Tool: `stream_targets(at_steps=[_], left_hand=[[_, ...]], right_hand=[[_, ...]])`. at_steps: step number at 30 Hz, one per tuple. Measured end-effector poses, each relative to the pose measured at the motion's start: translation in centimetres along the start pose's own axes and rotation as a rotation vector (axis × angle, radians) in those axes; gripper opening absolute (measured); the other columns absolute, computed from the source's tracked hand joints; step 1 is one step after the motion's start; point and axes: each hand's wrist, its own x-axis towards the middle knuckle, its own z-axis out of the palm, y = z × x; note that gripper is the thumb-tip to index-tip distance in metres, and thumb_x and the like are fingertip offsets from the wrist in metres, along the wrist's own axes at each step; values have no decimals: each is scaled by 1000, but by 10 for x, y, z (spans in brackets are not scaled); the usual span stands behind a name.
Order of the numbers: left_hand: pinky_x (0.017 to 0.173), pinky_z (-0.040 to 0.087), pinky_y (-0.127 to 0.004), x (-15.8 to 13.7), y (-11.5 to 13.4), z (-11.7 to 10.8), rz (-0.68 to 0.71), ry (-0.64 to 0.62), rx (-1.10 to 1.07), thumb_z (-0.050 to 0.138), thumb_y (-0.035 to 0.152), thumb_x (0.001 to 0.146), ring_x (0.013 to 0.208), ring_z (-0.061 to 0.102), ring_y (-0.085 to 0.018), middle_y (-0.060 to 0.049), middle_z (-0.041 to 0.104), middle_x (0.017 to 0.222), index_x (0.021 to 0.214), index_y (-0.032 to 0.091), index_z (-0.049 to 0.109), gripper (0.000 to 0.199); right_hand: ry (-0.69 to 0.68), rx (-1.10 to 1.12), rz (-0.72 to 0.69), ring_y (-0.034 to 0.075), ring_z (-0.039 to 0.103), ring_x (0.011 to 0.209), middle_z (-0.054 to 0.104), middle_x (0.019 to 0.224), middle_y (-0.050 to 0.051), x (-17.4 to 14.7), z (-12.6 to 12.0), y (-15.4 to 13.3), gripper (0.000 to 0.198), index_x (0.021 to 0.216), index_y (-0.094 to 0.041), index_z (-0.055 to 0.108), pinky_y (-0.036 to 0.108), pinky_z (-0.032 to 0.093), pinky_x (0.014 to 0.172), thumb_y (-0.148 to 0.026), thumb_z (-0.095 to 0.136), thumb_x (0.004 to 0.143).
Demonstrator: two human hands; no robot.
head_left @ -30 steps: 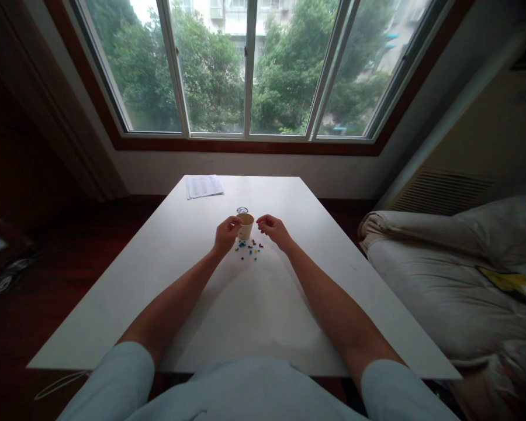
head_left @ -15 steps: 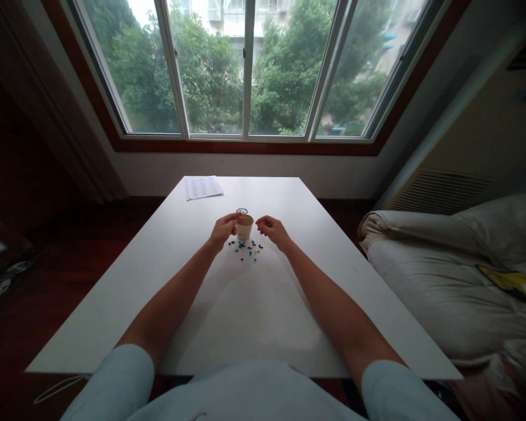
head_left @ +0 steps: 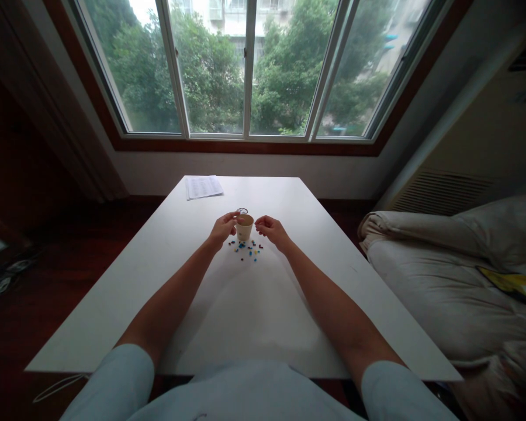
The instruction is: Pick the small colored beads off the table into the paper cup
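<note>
A tan paper cup (head_left: 244,231) stands upright on the white table (head_left: 263,316). My left hand (head_left: 223,228) is closed on the cup's left side, its fingers reaching to the rim. Just right of the cup, apart from it, my right hand (head_left: 270,229) has its fingers pinched together; anything between them is too small to make out. Several tiny blue, yellow and dark red pieces (head_left: 251,253) lie scattered in front of the cup. The cup's contents cannot be made out.
Behind the cup lies a thin dark loop (head_left: 242,210). Printed papers (head_left: 204,187) rest at the table's far left corner. A window (head_left: 245,76) is beyond the table, and a padded beige seat (head_left: 442,275) stands to the right.
My right hand has shifted very slightly left, toward the cup. My left hand's fingers have moved a little at the rim. The cup and the scattered pieces look the same.
</note>
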Motion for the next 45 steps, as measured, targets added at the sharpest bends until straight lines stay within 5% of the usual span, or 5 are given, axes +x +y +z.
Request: stream_targets(at_steps=[8,15,19,26,45], left_hand=[[53,41,-21,4,-6,-13,116,78,202,53,20,80,56,51,-9,-2,65,76,103,16,72,30],[68,43,-27,-10,-5,-22,302,79,975,53,24,87,71,60,-17,-4,71,80,95,22,76,24],[71,44,-29,-14,-9,-20,284,10,1163,52,28,90,76,63,-19,-4,73,85,99,25,75,25],[73,44,-27,-13,-28,-18,238,-147,1246,58,28,89,81,66,-19,-2,75,89,104,32,76,24],[71,42,-28,-15,-46,-14,285,-252,1221,58,35,89,76,65,-20,-3,74,85,106,32,77,26]], right_hand=[[-53,188,61,10,53,57,61,67,-4,-5,14,-27,29,88,-21,63,23,41,51,-37,79,70],[-94,308,216,12,64,68,72,88,4,-6,14,-33,29,94,-18,67,17,42,47,-33,80,73],[-78,390,207,12,69,72,74,103,7,-5,16,-38,29,105,-19,66,17,47,49,-31,76,80],[-127,485,168,18,73,84,73,115,8,-11,25,-56,40,123,-23,60,27,60,67,-31,73,86],[44,351,193,11,65,69,71,84,1,-4,12,-35,23,95,-20,67,21,51,60,-35,71,79]])
